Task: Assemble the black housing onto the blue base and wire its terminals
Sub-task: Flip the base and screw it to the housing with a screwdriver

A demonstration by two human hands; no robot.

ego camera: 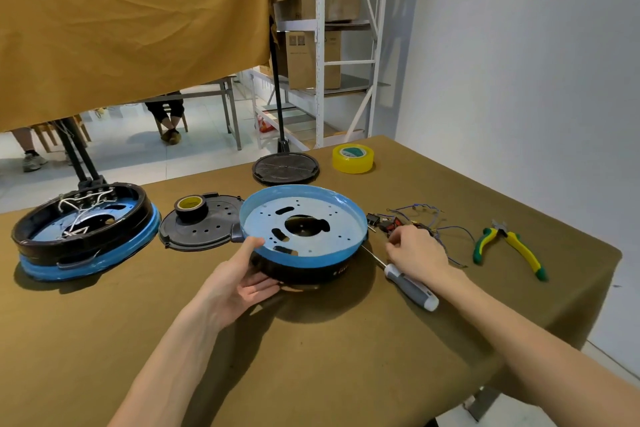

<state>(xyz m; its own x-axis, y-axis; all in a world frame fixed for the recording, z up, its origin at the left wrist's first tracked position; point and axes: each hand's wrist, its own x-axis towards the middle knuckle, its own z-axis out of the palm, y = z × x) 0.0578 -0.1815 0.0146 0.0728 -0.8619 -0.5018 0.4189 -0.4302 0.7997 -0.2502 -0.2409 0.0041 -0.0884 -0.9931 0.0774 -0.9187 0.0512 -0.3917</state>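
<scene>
While the left hand cups the near-left side of the stacked unit, thumb hooked over the rim and fingers curled beneath, the blue base sits tilted on top of the black housing, roughly at the middle of the tabletop. The right hand rests just to the right of it, fingers curled down over a tangle of blue wires; whether it actually pinches one cannot be told. A grey-handled screwdriver lies under that wrist, its shaft pointing toward the housing. Near the right edge lie green-and-yellow pliers. Small switch parts sit between the base and the wires. Left of the base lies a black perforated plate with a roll of black tape on it. Toward the left edge stands a second unit, black ring on blue with white wires inside. Farther back, a black round cover lies near the far edge, with a roll of yellow tape just beside it on the right.
</scene>
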